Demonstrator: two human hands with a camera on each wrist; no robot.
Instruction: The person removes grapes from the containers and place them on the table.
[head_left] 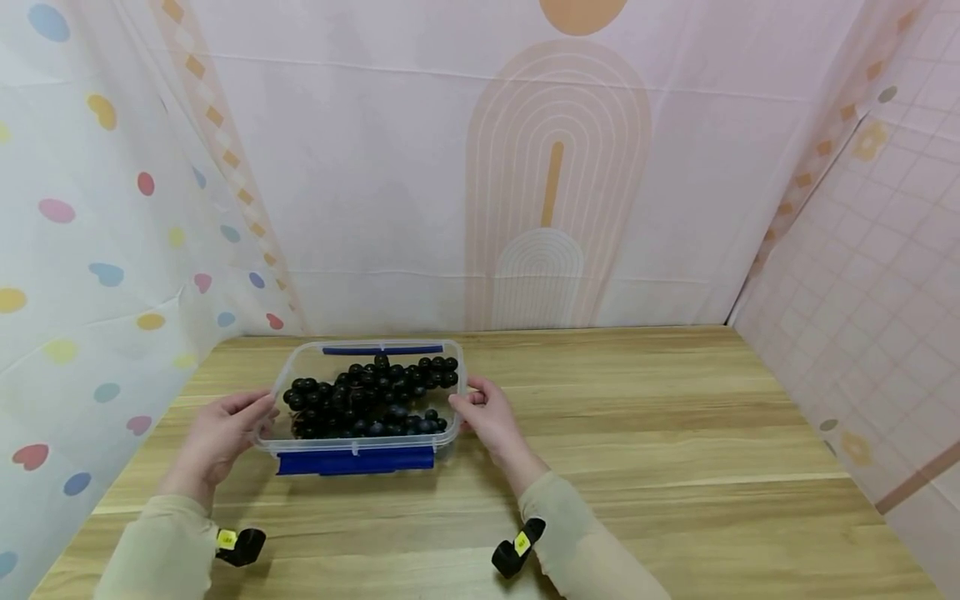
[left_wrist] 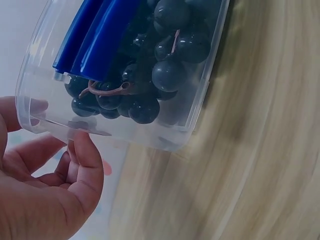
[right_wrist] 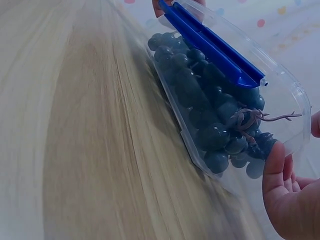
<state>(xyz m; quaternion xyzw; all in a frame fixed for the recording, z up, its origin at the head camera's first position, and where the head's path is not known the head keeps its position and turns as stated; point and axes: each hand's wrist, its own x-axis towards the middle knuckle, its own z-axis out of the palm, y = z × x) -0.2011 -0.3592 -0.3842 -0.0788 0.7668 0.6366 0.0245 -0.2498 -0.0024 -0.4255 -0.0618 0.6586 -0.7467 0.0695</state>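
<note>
A clear plastic food container with blue locking clips is on the left part of the table, its top uncovered. Bunches of dark grapes fill much of it. My left hand grips the left end by the rim. At the opposite end, my right hand holds the rim between thumb and fingers. In the left wrist view, the left hand pinches a corner of the wall. Brown stems show through the plastic in the right wrist view, near the right thumb.
The wooden table extends to the right of the container. A patterned cloth hangs behind it, and a dotted cloth stands close on the left. Black wrist cameras sit on both sleeves.
</note>
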